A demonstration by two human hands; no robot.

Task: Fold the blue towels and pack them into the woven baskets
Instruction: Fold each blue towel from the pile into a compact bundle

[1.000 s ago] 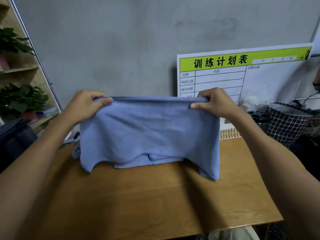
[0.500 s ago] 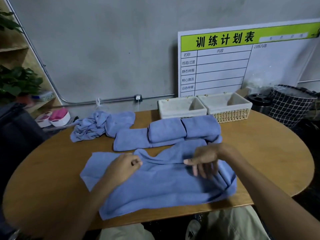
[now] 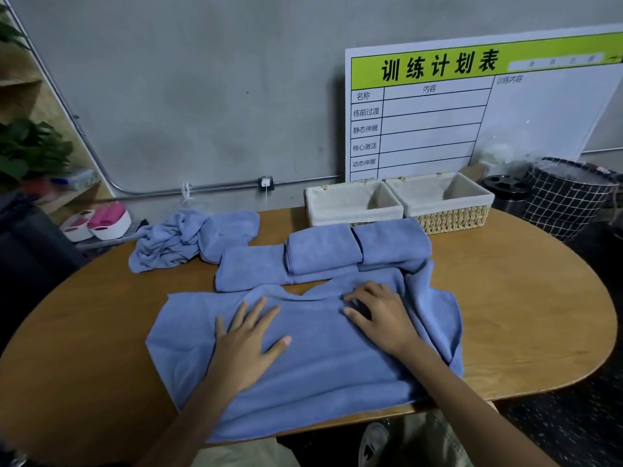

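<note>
Grey concrete wall behind an oval wooden table, seen from above. Leaning on the wall beyond the right hand is a white planning board with a green header reading 训练计划表; its rows read 名称, 内容, 练前过渡, 静态伸展, 核心激活, 动态伸展, and a side column is headed 训练内容. The left hand lies flat, fingers straight and spread, pressing on a large blue towel spread across the near table edge. The right hand rests beside it on the same towel, fingers slightly bent, fingertips touching the cloth; neither hand grips anything. Just beyond the hands sit three folded blue towels, with a crumpled blue towel past the left hand. Two cloth-lined woven baskets stand beyond the folded stack, past the right hand, near the board.
</note>
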